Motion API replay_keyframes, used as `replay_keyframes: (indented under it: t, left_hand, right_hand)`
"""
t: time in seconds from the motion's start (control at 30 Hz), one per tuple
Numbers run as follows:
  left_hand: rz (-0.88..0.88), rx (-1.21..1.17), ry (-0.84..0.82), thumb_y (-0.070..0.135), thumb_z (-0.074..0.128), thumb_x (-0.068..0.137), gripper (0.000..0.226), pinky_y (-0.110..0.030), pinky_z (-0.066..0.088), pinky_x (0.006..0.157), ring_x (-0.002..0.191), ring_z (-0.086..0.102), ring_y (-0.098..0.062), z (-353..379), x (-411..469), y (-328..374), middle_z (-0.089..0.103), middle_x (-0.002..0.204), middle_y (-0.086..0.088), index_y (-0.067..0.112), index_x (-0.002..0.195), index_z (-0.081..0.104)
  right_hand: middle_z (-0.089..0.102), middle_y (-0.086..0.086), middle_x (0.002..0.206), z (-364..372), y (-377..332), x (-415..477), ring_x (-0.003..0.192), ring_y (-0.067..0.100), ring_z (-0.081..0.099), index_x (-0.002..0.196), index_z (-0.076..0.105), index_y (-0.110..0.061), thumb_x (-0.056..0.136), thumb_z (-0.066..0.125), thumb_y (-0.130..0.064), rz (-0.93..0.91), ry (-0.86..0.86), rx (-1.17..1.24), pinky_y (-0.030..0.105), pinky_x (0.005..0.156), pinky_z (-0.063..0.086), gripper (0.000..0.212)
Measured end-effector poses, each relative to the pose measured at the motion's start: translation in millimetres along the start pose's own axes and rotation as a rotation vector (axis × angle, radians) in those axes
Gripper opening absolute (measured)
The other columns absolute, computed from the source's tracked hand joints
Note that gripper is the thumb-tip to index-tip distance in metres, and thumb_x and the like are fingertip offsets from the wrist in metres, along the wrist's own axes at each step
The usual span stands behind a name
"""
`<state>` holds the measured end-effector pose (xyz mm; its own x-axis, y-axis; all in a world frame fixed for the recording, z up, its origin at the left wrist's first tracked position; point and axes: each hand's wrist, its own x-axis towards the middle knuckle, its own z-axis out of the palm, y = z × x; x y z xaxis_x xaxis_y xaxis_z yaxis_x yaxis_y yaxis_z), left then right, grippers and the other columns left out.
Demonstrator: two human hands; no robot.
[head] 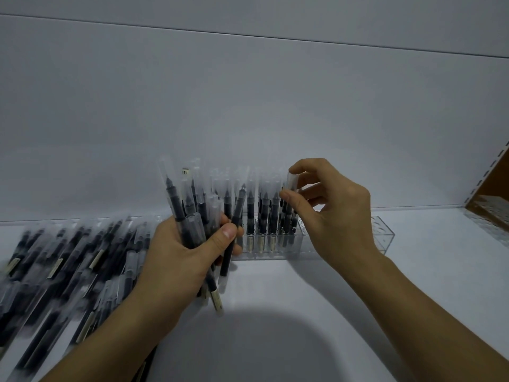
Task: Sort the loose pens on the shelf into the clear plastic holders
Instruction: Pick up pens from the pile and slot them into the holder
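My left hand [179, 257] grips a bundle of black pens [192, 205] with clear caps, held upright just left of the clear plastic holder [358, 244]. My right hand [330, 213] pinches the cap of a single pen [289, 194] between thumb and forefinger, standing over the holder's slots. Several pens [264, 213] stand upright in the holder. The holder's right end shows empty slots. A large heap of loose pens [63, 266] lies on the white shelf [303, 312] at the left.
The white back wall [248, 106] rises right behind the holder. At the far right stands a brown box [493, 186] with another clear plastic piece [490, 219] beside it. My own shadow falls on the shelf front.
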<state>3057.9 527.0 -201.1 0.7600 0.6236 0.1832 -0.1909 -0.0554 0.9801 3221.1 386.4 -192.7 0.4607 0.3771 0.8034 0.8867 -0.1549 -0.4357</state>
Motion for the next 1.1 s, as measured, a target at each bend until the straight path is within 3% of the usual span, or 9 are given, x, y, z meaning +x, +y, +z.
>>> replay_keyframes:
  t: [0.23, 0.4, 0.47, 0.63, 0.7, 0.8, 0.9, 1.1]
  left_hand:
    - [-0.002, 0.021, -0.009, 0.025, 0.069, 0.074, 0.026, -0.021, 0.061, 0.067, 0.080, 0.076, -0.018, -0.3, 0.7, -0.4, 0.079, 0.087, -0.001, 0.012, 0.096, 0.071]
    - [-0.002, 0.007, -0.008, 0.024, 0.069, 0.075, 0.024, -0.019, 0.059, 0.064, 0.079, 0.076, -0.018, 0.4, 0.2, 0.2, 0.079, 0.087, -0.001, 0.011, 0.095, 0.071]
    - [-0.002, 0.006, -0.011, 0.023, 0.069, 0.075, 0.022, -0.018, 0.058, 0.063, 0.078, 0.076, -0.017, 0.7, -0.5, 1.2, 0.079, 0.086, 0.000, 0.012, 0.094, 0.071]
    - [-0.003, 0.010, -0.019, 0.022, 0.070, 0.075, 0.021, -0.022, 0.059, 0.061, 0.076, 0.076, -0.020, 1.9, -2.3, 2.8, 0.079, 0.084, -0.004, 0.011, 0.093, 0.071]
    - [0.004, 0.028, -0.029, 0.017, 0.071, 0.080, 0.015, -0.021, 0.059, 0.062, 0.075, 0.076, -0.020, 1.5, -2.6, 2.5, 0.078, 0.083, -0.006, 0.009, 0.093, 0.071]
    - [0.003, 0.036, -0.044, 0.015, 0.072, 0.082, 0.016, -0.020, 0.058, 0.063, 0.074, 0.076, -0.020, 0.7, -2.8, 2.0, 0.078, 0.083, -0.007, 0.007, 0.096, 0.071]
    - [-0.009, 0.023, -0.065, 0.014, 0.072, 0.081, 0.016, -0.020, 0.058, 0.063, 0.074, 0.076, -0.020, 1.4, -3.6, 2.8, 0.078, 0.084, -0.006, 0.008, 0.096, 0.070]
    - [0.014, 0.051, -0.127, 0.009, 0.070, 0.084, 0.005, -0.018, 0.057, 0.061, 0.074, 0.075, -0.022, 2.8, -4.0, 3.1, 0.076, 0.080, -0.010, 0.010, 0.089, 0.071]
  right_hand:
    - [0.064, -0.010, 0.094, 3.0, 0.6, -2.8, 0.071, 0.006, 0.065, 0.108, 0.067, -0.020, 0.085, 0.084, -0.020, -0.013, -0.027, -0.109, 0.028, 0.069, 0.059, 0.028]
    - [0.060, -0.012, 0.100, 2.0, -1.4, -2.9, 0.076, -0.001, 0.060, 0.107, 0.071, -0.019, 0.084, 0.085, -0.020, -0.028, 0.024, -0.129, 0.008, 0.071, 0.049, 0.027]
    - [0.061, -0.011, 0.100, 0.9, -6.8, -3.3, 0.080, 0.002, 0.059, 0.108, 0.071, -0.019, 0.088, 0.081, -0.021, -0.037, 0.064, -0.108, 0.008, 0.071, 0.046, 0.023]
    - [0.070, -0.006, 0.085, 1.6, -28.6, -9.1, 0.069, 0.022, 0.067, 0.109, 0.066, -0.021, 0.097, 0.071, -0.016, 0.175, -0.047, 0.344, 0.036, 0.059, 0.056, 0.015]
    - [0.073, 0.001, 0.087, 4.4, -36.1, -12.0, 0.067, 0.026, 0.071, 0.115, 0.063, -0.021, 0.096, 0.070, -0.016, 0.266, -0.104, 0.509, 0.033, 0.057, 0.055, 0.021]
    - [0.075, 0.007, 0.090, 5.7, -43.8, -13.5, 0.073, 0.023, 0.076, 0.121, 0.059, -0.019, 0.089, 0.075, -0.016, 0.347, -0.123, 0.655, 0.025, 0.065, 0.058, 0.036]
    - [0.074, 0.009, 0.090, 5.8, -45.2, -11.8, 0.073, 0.019, 0.076, 0.123, 0.061, -0.023, 0.083, 0.080, -0.005, 0.412, -0.122, 0.734, 0.024, 0.070, 0.060, 0.048]
    - [0.074, 0.015, 0.088, 3.6, -45.8, -7.5, 0.077, 0.026, 0.076, 0.119, 0.067, -0.017, 0.081, 0.080, -0.001, 0.498, -0.111, 0.798, 0.028, 0.070, 0.060, 0.043]
